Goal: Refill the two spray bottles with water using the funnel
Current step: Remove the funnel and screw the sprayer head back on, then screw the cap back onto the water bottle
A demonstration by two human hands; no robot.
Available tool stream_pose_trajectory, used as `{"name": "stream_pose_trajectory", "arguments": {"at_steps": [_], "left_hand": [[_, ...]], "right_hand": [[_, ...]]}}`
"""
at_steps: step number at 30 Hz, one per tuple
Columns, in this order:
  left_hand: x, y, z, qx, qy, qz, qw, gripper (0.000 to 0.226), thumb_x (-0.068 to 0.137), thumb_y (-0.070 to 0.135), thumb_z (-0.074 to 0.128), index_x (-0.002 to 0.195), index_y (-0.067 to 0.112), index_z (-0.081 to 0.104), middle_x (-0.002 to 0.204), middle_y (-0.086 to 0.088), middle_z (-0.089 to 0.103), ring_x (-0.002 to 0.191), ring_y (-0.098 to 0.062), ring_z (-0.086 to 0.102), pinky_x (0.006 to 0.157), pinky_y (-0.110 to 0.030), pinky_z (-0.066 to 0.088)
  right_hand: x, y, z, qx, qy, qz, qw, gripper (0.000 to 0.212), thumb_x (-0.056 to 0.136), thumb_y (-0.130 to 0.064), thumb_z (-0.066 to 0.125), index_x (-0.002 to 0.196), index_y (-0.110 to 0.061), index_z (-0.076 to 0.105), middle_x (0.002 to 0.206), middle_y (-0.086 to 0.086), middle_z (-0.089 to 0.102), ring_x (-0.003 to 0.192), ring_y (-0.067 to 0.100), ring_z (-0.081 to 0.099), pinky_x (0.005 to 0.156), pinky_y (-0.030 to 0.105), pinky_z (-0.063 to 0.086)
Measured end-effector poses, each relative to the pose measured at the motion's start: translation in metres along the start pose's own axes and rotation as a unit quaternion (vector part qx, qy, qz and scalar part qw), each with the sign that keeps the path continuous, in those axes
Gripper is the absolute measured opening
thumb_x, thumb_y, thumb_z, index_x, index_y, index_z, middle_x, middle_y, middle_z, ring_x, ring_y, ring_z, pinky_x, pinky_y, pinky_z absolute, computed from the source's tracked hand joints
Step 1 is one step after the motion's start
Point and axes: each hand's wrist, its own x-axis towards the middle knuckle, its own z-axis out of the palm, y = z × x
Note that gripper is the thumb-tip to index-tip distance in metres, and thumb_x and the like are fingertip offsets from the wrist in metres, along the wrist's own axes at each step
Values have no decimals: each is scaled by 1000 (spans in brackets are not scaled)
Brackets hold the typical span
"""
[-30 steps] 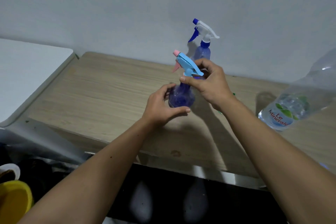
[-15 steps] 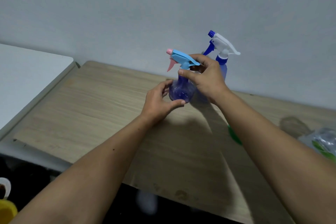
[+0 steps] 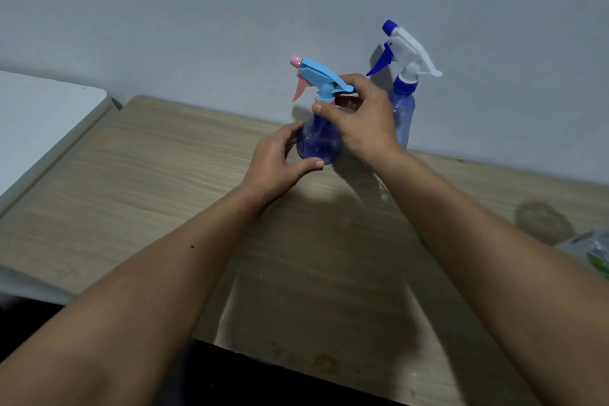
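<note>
Head view: looks down over two bare forearms reaching across a wooden table (image 3: 164, 194) toward a pale grey wall (image 3: 230, 10).
Round spray bottle (image 3: 318, 142): translucent blue, bulbous body, standing upright on the table between both hands, close to the wall.
Trigger head (image 3: 321, 79): light blue with a pink nozzle and pink lever, pointing left, seated on the round bottle's neck.
Left hand (image 3: 276, 165): curled around the lower left side of the round body, thumb laid across the front near the base, fingers wrapped behind.
Right hand (image 3: 362, 122): closed around the neck just under the trigger head, thumb in front at the collar, fingers bent over the back.
Tall spray bottle (image 3: 402, 115): slim translucent blue cylinder, upright against the wall, just behind and right of the right hand, partly covered by it.
Tall bottle's sprayer (image 3: 410, 49): white body with dark blue nozzle, lever and collar, nozzle pointing left.
Water bottle (image 3: 590, 247): clear plastic with a green label, only a corner showing at the right edge, so probably lying on the table.
Green sliver (image 3: 423, 241): thin strip peeking out beside the right forearm, too hidden to identify.
White surface (image 3: 39, 122): flat pale top adjoining the table at far left.
Stains (image 3: 316, 362): brownish marks along the table's near edge.
</note>
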Motion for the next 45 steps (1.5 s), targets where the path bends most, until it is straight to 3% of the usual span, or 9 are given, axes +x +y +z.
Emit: {"name": "stream_pose_trajectory", "arguments": {"at_steps": [5,13,15,17,24,30,35,40,45], "left_hand": [[-4,5,0,15,-1,-3,1000,95,75,34,99,157,15,52,148,-5,66,136,-17,63,116,-43,53],[-20,12,-5,3,2,-12,1000,101,77,36,98,161,14,44,157,-5,59,144,-16,56,121,-40,48],[-29,12,-4,1,8,-18,1000,103,77,37,98,161,16,44,160,-5,56,146,-15,53,121,-39,47],[-40,12,-2,3,15,-19,1000,101,78,39,97,161,18,43,161,-4,54,146,-14,52,121,-38,46],[-84,18,3,-4,16,-40,999,104,78,48,94,163,23,39,162,-2,53,147,-14,51,121,-40,46],[-129,33,21,-12,-13,-33,999,102,75,48,96,159,22,45,155,-1,59,142,-9,55,121,-42,48],[-168,64,55,-22,-48,0,999,96,73,44,98,154,22,52,147,-1,65,136,-8,60,117,-40,50],[-204,98,104,-2,-92,64,994,77,80,40,94,144,14,60,135,-4,70,124,-11,68,110,-43,55],[-219,138,151,-33,-131,93,986,67,85,48,84,141,19,60,133,1,70,122,-8,69,107,-46,57]], "right_hand": [[-4,-4,0,-8,2,2,1000,39,90,-24,82,125,-22,66,109,-15,69,106,3,65,85,11,53],[-19,-2,-12,23,9,38,999,63,88,-20,85,145,-15,59,137,-2,68,126,10,64,101,23,56],[-25,-2,-19,30,10,49,998,64,87,-17,85,146,-13,58,139,0,67,126,10,63,98,19,55],[-32,-4,-27,26,10,51,998,60,87,-16,84,142,-12,61,136,-1,68,123,9,64,92,13,54],[-78,-6,-55,18,22,53,998,47,85,-21,87,129,-13,71,125,-3,73,116,11,67,101,21,54],[-132,4,-91,37,62,61,996,31,78,-20,92,103,-25,74,103,-6,78,101,12,73,100,39,59],[-191,8,-134,40,95,82,991,29,78,-18,92,101,-24,74,101,-5,78,100,14,74,95,33,60],[-270,19,-187,10,111,118,987,23,81,-15,89,101,-17,76,88,-1,76,69,5,66,69,21,59],[-340,54,-243,-33,176,155,971,24,79,-17,92,97,-22,77,87,-2,73,69,8,65,73,19,54]]}}
